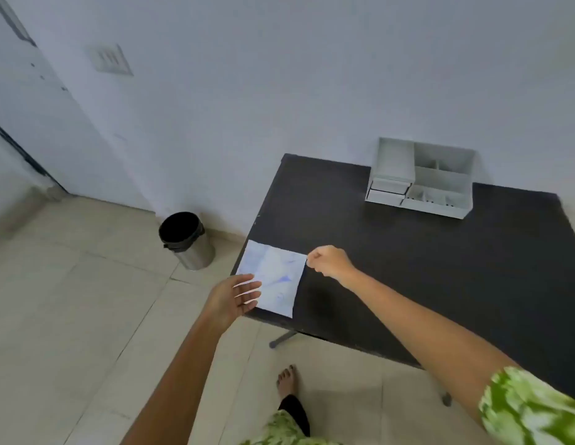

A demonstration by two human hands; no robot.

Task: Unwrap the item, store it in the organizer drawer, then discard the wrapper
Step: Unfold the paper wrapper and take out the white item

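Observation:
A pale, blue-marked wrapper sheet (273,277) lies flat on the near left corner of the black table (408,268). My right hand (327,261) is closed, pinching the sheet's far right corner. My left hand (234,297) is open with fingers spread, its fingertips over the sheet's left edge. The white desk organizer (421,178) stands at the back of the table against the wall, its two small drawers at the left front looking closed. No unwrapped item is visible.
A steel bin (186,239) with a black liner stands open on the tiled floor, left of the table. My bare foot (287,380) is on the floor by the table's near edge. A door is at far left.

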